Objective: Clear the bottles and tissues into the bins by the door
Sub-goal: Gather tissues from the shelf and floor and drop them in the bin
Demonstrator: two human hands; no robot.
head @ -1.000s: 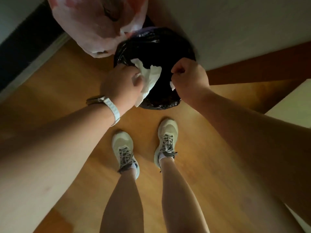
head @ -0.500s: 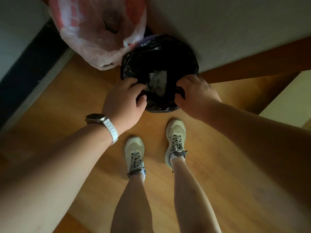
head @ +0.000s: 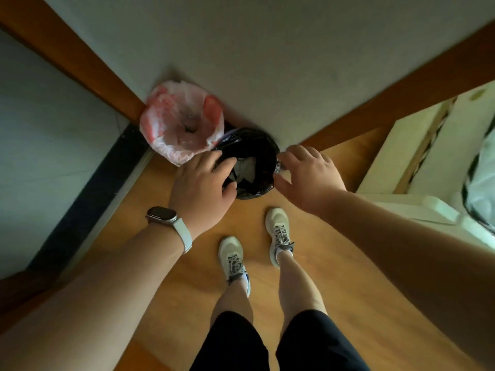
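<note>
A bin lined with a black bag [head: 263,145] stands on the wooden floor against the wall. Crumpled white tissues [head: 246,168] lie inside it. To its left stands a second bin with a red-and-white bag [head: 171,121]. My left hand [head: 202,180], a watch on its wrist, hovers over the black bin's left rim with spread fingers and holds nothing. At the right rim, my right hand [head: 308,175] is also spread and empty. No bottles show.
My two feet in pale sneakers [head: 278,231] stand just in front of the bins. A wooden door frame [head: 80,60] runs at the upper left. A white cabinet [head: 417,145] stands at the right, with a bag-like thing [head: 482,178] at the frame's edge.
Both hands held white tissues over the black bin a second ago; they let go, and the tissues now lie inside. The hands have opened and drawn back from the bin as the view rose.
</note>
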